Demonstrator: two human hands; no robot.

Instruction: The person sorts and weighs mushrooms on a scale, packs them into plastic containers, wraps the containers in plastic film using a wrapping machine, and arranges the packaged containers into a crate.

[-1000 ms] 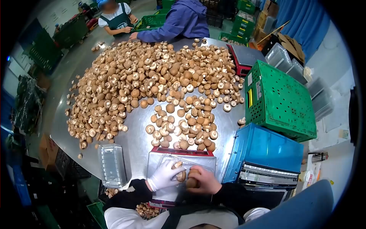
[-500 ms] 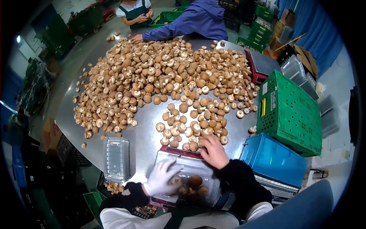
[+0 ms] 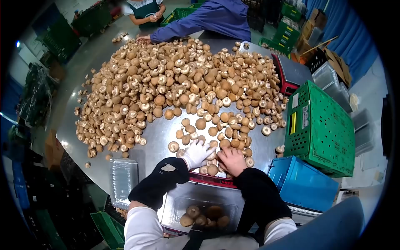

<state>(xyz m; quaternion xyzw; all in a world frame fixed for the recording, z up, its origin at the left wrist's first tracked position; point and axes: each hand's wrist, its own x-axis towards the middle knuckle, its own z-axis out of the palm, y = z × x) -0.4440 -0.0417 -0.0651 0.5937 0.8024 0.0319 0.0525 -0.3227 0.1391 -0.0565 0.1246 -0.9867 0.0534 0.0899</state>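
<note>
My left hand (image 3: 197, 154), in a white glove, reaches over the loose mushrooms (image 3: 201, 123) just beyond the scale. Its fingers are spread and touch the mushrooms under them. Beside it, my bare right hand (image 3: 231, 161) has its fingers curled down around a mushroom; its fingertips are partly hidden. Between my forearms, a clear plastic tray (image 3: 180, 205) rests on the metal plate of a red-edged scale (image 3: 216, 180). Several brown mushrooms (image 3: 193, 211) lie in the tray.
A large mushroom heap (image 3: 137, 83) covers the far side of the metal table (image 3: 156, 143). An upturned clear tray (image 3: 124, 183) lies left. Right stand a green crate (image 3: 329, 125), a blue bin (image 3: 306, 183) and another scale (image 3: 295, 70). Across the table, a person's purple sleeve (image 3: 196, 23) reaches in.
My left hand has moved from the tray on the scale forward to the loose mushrooms. My right hand stays among them, its fingers more curled. The view has shifted slightly.
</note>
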